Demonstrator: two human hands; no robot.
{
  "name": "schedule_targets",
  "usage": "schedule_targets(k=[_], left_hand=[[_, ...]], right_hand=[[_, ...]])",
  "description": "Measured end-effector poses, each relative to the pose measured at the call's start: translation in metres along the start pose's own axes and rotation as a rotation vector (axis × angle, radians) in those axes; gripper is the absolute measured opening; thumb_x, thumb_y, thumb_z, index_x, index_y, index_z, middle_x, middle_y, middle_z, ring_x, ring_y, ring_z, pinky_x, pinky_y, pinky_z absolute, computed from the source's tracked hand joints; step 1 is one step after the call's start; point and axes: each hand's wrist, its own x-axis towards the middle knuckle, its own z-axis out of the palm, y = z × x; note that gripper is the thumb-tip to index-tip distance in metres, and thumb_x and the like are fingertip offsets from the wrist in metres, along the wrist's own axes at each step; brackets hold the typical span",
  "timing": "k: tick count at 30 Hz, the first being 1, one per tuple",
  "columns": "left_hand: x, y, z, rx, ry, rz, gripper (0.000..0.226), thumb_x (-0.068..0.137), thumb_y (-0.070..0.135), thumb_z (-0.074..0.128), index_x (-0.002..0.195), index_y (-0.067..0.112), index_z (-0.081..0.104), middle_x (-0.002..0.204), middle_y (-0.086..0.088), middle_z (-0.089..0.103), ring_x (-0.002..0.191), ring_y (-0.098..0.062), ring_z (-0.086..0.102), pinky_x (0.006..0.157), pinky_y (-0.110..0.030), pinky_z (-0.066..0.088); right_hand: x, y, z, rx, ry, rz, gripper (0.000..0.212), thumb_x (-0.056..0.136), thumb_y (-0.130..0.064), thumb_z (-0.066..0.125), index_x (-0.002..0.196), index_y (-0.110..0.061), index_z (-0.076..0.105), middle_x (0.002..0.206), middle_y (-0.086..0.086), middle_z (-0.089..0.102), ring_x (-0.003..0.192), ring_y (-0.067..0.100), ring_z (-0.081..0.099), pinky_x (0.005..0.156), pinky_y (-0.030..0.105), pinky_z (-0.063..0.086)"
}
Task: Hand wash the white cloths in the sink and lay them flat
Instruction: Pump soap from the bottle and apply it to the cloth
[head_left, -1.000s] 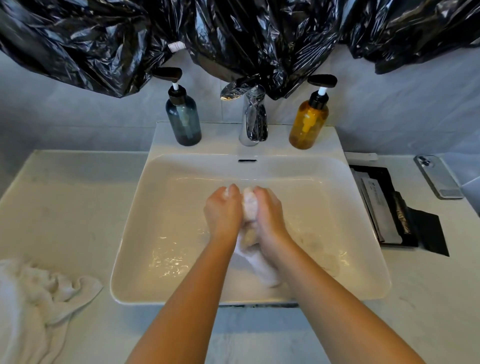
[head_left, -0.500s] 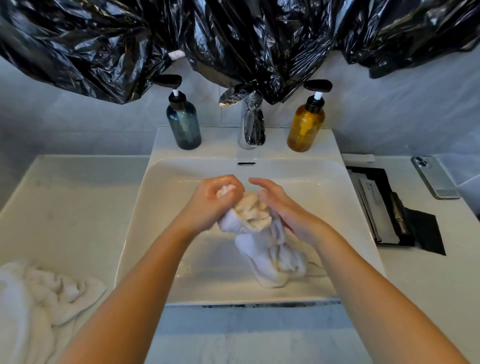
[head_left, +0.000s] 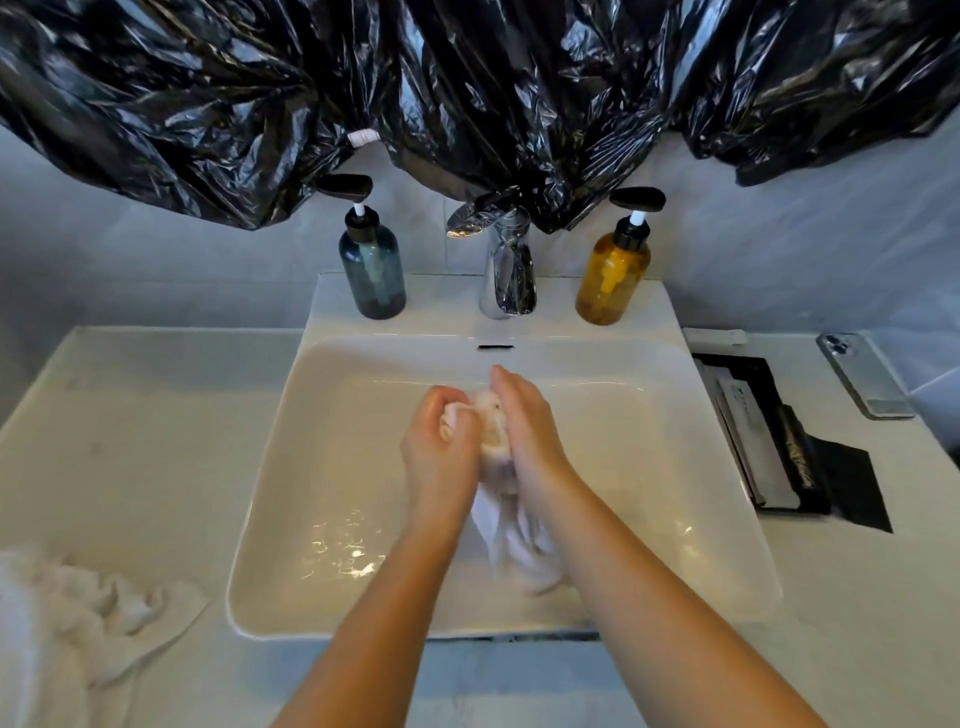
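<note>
A wet white cloth is bunched between my two hands over the middle of the white sink. My left hand is curled around its left side. My right hand presses flat against its right side, fingers pointing toward the tap. The cloth's loose end hangs down between my wrists, blurred, to the basin floor, where shallow water glints. A second crumpled white cloth lies on the counter at the lower left.
A chrome tap stands behind the basin between a blue pump bottle and an amber pump bottle. Right of the sink lie a black tray with packets and a phone. Black plastic sheeting hangs above.
My hands spread apart and lifted the cloth half a second ago; now they have closed together again around it, lower in the basin, rubbing it.
</note>
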Motion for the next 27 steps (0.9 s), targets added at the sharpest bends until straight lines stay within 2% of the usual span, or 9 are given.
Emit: schedule_targets(k=[5, 9, 12, 14, 17, 20, 23, 25, 27], left_hand=[[0.033, -0.008, 0.011, -0.051, 0.096, -0.272, 0.046, 0.089, 0.011, 0.051, 0.046, 0.025, 0.045, 0.042, 0.011, 0.039, 0.055, -0.017, 0.035, 0.057, -0.031, 0.032], [0.017, -0.010, 0.014, 0.011, -0.025, -0.132, 0.036, 0.089, 0.008, 0.052, 0.057, 0.023, 0.049, 0.047, 0.014, 0.048, 0.051, -0.006, 0.042, 0.053, -0.025, 0.038], [0.019, -0.005, 0.015, 0.033, -0.028, -0.042, 0.026, 0.084, 0.023, 0.051, 0.059, 0.022, 0.047, 0.048, 0.013, 0.050, 0.048, -0.002, 0.042, 0.050, -0.020, 0.036], [0.037, -0.008, 0.002, 0.203, -0.090, 0.009, 0.022, 0.079, 0.033, 0.047, 0.060, 0.023, 0.048, 0.051, 0.010, 0.052, 0.049, -0.005, 0.044, 0.053, -0.026, 0.037], [0.046, -0.014, -0.031, 0.650, -0.382, 0.065, 0.018, 0.090, 0.035, 0.051, 0.078, 0.025, 0.059, 0.074, -0.001, 0.067, 0.069, -0.023, 0.062, 0.067, -0.036, 0.052], [0.044, -0.017, -0.067, 1.183, -0.621, 0.117, 0.014, 0.096, 0.027, 0.049, 0.099, 0.030, 0.062, 0.104, 0.002, 0.069, 0.090, -0.024, 0.062, 0.079, -0.035, 0.051], [0.039, -0.016, -0.079, 1.246, -0.745, 0.109, 0.030, 0.096, 0.024, 0.052, 0.125, 0.031, 0.055, 0.129, 0.006, 0.058, 0.106, -0.018, 0.058, 0.093, -0.032, 0.049], [0.025, -0.018, -0.064, 0.991, -0.837, 0.139, 0.050, 0.093, 0.039, 0.058, 0.140, 0.035, 0.041, 0.139, 0.008, 0.051, 0.117, -0.017, 0.054, 0.099, -0.038, 0.047], [0.007, -0.027, -0.036, 1.079, -0.946, 0.230, 0.081, 0.083, 0.060, 0.064, 0.149, 0.035, 0.023, 0.134, 0.007, 0.050, 0.114, -0.018, 0.054, 0.095, -0.041, 0.049]], right_hand=[[-0.022, 0.013, 0.003, -0.071, 0.046, -0.126, 0.036, 0.094, -0.009, 0.049, 0.061, -0.022, 0.041, 0.054, -0.012, 0.046, 0.055, 0.007, 0.046, 0.055, 0.018, 0.039], [-0.004, 0.015, -0.007, -0.119, 0.140, -0.139, 0.038, 0.096, -0.007, 0.047, 0.062, -0.020, 0.036, 0.058, -0.009, 0.041, 0.057, 0.010, 0.039, 0.058, 0.026, 0.035], [-0.007, 0.019, -0.004, -0.067, 0.163, -0.130, 0.038, 0.097, -0.010, 0.048, 0.061, -0.023, 0.039, 0.058, -0.009, 0.041, 0.056, 0.009, 0.040, 0.057, 0.025, 0.037], [-0.019, 0.029, -0.008, -0.151, 0.034, -0.181, 0.030, 0.091, -0.023, 0.049, 0.061, -0.026, 0.045, 0.059, -0.012, 0.046, 0.059, 0.007, 0.044, 0.058, 0.023, 0.039], [-0.020, 0.037, -0.031, -0.305, -0.141, -0.217, 0.018, 0.091, -0.028, 0.057, 0.074, -0.023, 0.059, 0.068, -0.016, 0.058, 0.066, 0.001, 0.053, 0.066, 0.019, 0.042], [-0.017, 0.029, -0.063, -0.420, -0.264, -0.211, 0.008, 0.097, -0.022, 0.064, 0.103, -0.024, 0.068, 0.104, -0.016, 0.068, 0.095, -0.006, 0.061, 0.086, 0.010, 0.044], [-0.017, 0.031, -0.095, -0.723, -0.352, -0.142, 0.037, 0.091, -0.039, 0.069, 0.125, -0.038, 0.055, 0.134, -0.018, 0.054, 0.123, -0.001, 0.049, 0.106, 0.021, 0.038], [-0.022, 0.035, -0.103, -0.908, -0.423, -0.076, 0.068, 0.079, -0.057, 0.073, 0.139, -0.043, 0.044, 0.140, -0.016, 0.049, 0.125, 0.007, 0.049, 0.108, 0.033, 0.042], [-0.028, 0.039, -0.096, -1.118, -0.482, -0.122, 0.090, 0.071, -0.059, 0.079, 0.148, -0.042, 0.034, 0.137, -0.011, 0.054, 0.117, 0.012, 0.054, 0.101, 0.036, 0.047]])
